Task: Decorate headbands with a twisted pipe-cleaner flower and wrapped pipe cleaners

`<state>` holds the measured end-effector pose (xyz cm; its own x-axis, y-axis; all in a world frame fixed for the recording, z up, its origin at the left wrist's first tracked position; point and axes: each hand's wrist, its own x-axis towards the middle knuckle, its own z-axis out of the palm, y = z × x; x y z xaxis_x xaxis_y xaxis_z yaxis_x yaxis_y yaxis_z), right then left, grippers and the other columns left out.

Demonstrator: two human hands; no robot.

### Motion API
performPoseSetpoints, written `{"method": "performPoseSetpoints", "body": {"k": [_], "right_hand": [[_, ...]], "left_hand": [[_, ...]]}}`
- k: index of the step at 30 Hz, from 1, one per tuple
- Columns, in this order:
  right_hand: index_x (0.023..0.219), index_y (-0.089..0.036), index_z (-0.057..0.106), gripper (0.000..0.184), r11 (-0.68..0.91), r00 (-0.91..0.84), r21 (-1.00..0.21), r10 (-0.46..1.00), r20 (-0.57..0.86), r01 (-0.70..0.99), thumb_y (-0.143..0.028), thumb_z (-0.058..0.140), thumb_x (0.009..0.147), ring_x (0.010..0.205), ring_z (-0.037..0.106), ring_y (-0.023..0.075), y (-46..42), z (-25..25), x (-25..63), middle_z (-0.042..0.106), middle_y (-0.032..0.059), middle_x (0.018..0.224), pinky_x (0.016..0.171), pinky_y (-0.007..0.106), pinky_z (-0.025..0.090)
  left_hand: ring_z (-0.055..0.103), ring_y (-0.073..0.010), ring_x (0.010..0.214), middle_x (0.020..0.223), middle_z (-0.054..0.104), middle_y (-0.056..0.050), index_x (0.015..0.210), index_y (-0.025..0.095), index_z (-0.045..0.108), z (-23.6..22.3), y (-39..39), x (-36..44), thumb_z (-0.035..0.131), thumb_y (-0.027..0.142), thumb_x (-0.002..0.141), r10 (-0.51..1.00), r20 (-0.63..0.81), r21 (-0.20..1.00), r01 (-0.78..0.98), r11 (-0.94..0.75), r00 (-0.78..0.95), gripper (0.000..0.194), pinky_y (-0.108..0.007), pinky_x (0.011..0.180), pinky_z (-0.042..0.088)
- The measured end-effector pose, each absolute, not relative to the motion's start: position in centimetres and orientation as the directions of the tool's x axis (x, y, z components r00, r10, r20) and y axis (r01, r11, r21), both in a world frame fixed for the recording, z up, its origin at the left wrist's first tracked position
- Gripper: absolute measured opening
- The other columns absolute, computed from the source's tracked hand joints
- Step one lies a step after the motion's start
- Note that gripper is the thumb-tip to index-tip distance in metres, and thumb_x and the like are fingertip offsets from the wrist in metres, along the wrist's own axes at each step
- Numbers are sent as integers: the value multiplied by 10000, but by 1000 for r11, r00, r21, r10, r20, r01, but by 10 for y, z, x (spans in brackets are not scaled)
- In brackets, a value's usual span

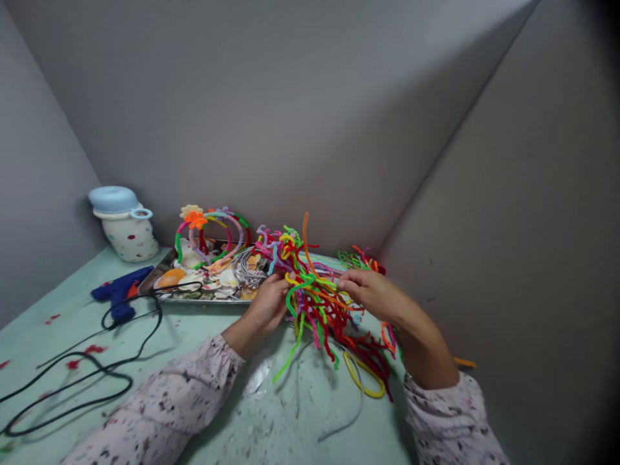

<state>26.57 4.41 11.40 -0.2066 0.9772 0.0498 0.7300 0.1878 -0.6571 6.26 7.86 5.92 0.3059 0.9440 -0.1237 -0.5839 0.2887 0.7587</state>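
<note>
A tangled bundle of multicoloured pipe cleaners (322,303) fills the middle of the view, red, green, yellow, orange and pink. My left hand (272,300) is closed on its left side, thumb uppermost. On the right side, my right hand (365,290) pinches at the end of a yellow-green pipe cleaner, with thumb and fingers together. One orange pipe cleaner (306,239) sticks straight up out of the bundle. Below the bundle a yellow loop (364,381) and a thin grey headband-like wire (356,413) rest on the table.
Behind my left hand lies a metal tray (194,301) with pipe-cleaner flower headbands (213,226) and several grey bands (248,268). To its left are a blue glue gun (121,290), its looping black cord (104,369) and a white cup with a blue lid (126,226). Grey walls enclose the pale green table (232,426).
</note>
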Motion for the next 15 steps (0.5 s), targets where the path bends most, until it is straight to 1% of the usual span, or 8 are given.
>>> {"method": "performPoseSetpoints", "body": {"k": [4,7,9,11,13,15], "right_hand": [[725,-195,572,266,112,-216,-754,975,-41,647,-424,482,824,491,348,95,39,119,266,402,-52,532,464,219,274],[797,-185,599,224,55,-205,-795,975,-89,604,-395,521,786,539,429,104,38,121,272,492,-35,600,529,232,352],[784,-180,590,213,42,-180,-793,980,-86,607,-386,534,771,588,470,112,38,121,278,534,-19,650,580,241,380],[730,-182,559,233,44,-146,-770,987,-64,636,-407,519,779,580,453,111,38,122,282,526,-18,641,567,240,361],[656,-189,509,296,42,-132,-745,989,-62,666,-444,482,803,526,392,102,38,122,284,478,-29,587,514,237,307],[601,-195,460,359,41,-135,-749,989,-65,661,-475,449,825,497,350,98,38,122,282,433,-36,550,489,240,275]], "left_hand": [[617,-126,577,727,678,-4,817,174,601,56,81,62,639,80,676,936,-101,736,-608,298,337,174,-234,563,481],[630,-143,593,728,683,-24,811,154,616,54,83,61,624,85,683,931,-83,736,-608,298,356,146,-252,574,499],[628,-144,576,711,682,-30,817,133,629,53,83,60,629,81,669,933,-76,739,-608,290,352,157,-255,564,502],[625,-140,560,688,679,-26,809,123,633,53,83,61,636,76,648,939,-79,737,-615,281,333,168,-253,565,504],[621,-133,547,653,671,-16,780,120,629,54,82,62,638,83,635,942,-84,731,-623,280,325,150,-248,575,504],[613,-126,534,609,654,-3,751,124,624,55,80,63,635,106,637,933,-99,731,-610,305,347,116,-243,582,502]]}}
